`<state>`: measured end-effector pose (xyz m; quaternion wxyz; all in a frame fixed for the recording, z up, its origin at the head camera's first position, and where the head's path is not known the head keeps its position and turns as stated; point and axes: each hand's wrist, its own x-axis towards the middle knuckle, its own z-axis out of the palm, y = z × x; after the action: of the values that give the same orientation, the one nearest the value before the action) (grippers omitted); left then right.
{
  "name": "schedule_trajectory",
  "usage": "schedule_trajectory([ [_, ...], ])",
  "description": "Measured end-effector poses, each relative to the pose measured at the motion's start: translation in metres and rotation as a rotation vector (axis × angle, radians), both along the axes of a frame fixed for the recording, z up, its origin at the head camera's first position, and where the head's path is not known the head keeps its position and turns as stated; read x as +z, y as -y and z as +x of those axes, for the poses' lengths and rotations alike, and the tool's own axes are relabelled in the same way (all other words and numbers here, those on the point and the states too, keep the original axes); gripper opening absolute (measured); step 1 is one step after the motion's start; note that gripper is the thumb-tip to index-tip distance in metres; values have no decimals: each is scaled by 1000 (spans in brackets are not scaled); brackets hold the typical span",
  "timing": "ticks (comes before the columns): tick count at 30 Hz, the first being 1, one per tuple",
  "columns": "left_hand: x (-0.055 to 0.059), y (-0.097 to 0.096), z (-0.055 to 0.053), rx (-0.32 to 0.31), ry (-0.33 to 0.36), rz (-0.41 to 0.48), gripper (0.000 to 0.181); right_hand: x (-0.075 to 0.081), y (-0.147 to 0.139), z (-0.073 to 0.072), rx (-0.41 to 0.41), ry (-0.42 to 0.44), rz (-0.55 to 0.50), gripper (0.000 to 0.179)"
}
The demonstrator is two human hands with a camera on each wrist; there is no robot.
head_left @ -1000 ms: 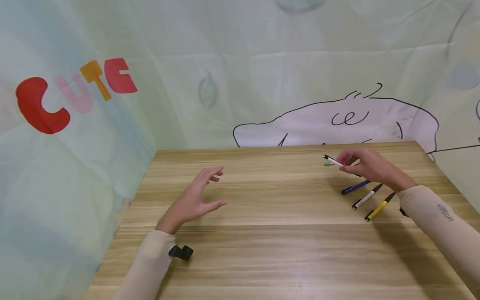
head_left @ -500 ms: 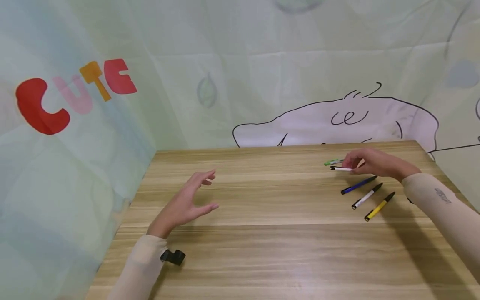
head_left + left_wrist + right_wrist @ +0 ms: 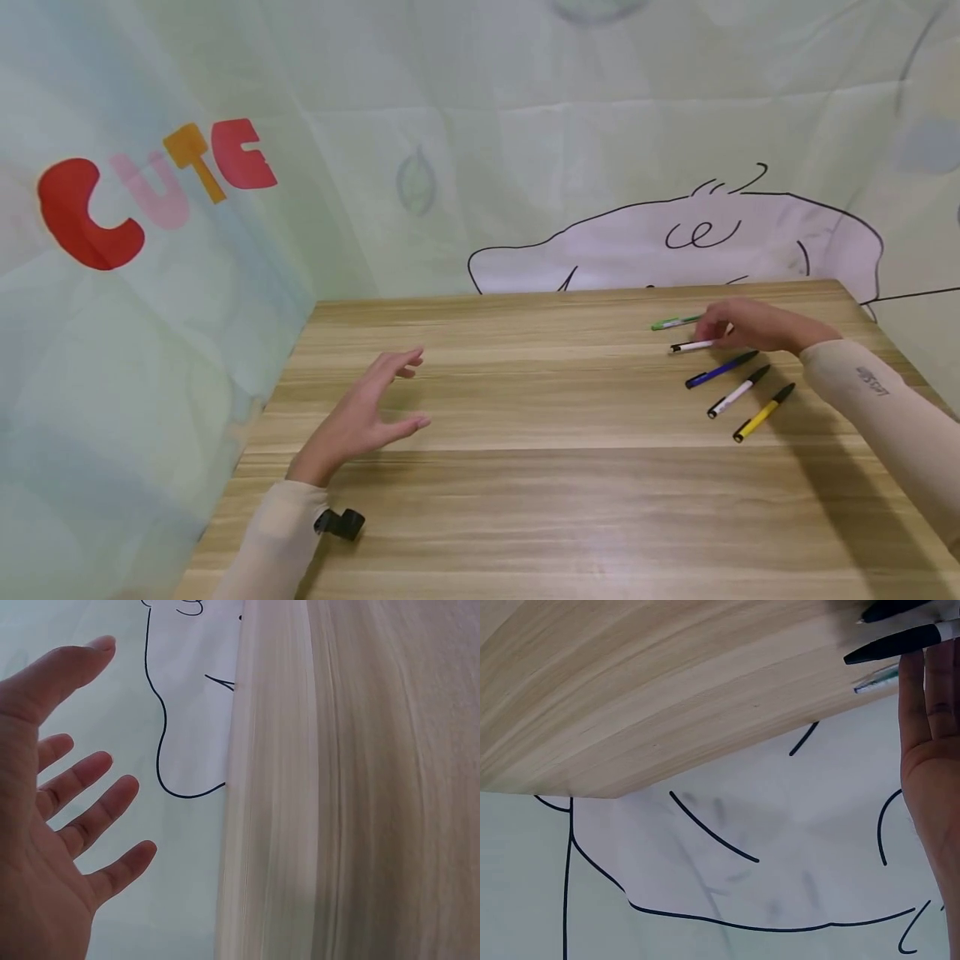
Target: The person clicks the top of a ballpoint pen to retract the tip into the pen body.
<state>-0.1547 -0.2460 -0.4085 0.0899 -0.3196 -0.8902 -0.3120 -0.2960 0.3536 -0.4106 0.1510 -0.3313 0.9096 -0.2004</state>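
My right hand (image 3: 757, 325) pinches a white pen (image 3: 692, 346) low over the table, its black clip end pointing left. In the right wrist view this pen's black grip (image 3: 889, 646) and tip show past the fingers (image 3: 913, 712). Behind it lies a green pen (image 3: 673, 322), partly hidden by the hand. Nearer the front, a blue pen (image 3: 722, 369), a second white pen (image 3: 738, 392) with black ends, and a yellow pen (image 3: 763, 412) lie slanted in a row. My left hand (image 3: 356, 421) hovers over the table's left side, thumb and fingers apart, holding nothing.
The wood-grain table (image 3: 525, 500) ends at the back against a printed cloth (image 3: 525, 167) with a line drawing. Another cloth wall with coloured letters (image 3: 97, 212) stands along the left edge. Black wrist cameras, such as the left one (image 3: 341, 523), sit on the sleeves.
My right hand has lowered the white pen toward the table and swung it roughly in line with the green one, which shows more now. My left hand has drawn back slightly to the left.
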Motion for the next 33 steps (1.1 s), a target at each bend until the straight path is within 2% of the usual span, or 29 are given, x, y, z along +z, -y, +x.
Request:
schedule_trajectory([
  [5, -2, 1, 2, 9, 7, -2, 91, -6, -4, -3, -8, -28, 26, 26],
  [12, -2, -1, 1, -5, -5, 17, 92, -5, -4, -1, 16, -83, 15, 26],
  [18, -1, -4, 0, -17, -15, 15, 91, -2, -4, 7, 6, -145, -18, 27],
  [26, 1, -10, -4, 2, 11, -4, 90, 0, -4, 20, -67, -96, -57, 25],
  [33, 5, -17, -8, -13, 19, 4, 89, -5, -8, 33, -90, -134, -95, 26],
])
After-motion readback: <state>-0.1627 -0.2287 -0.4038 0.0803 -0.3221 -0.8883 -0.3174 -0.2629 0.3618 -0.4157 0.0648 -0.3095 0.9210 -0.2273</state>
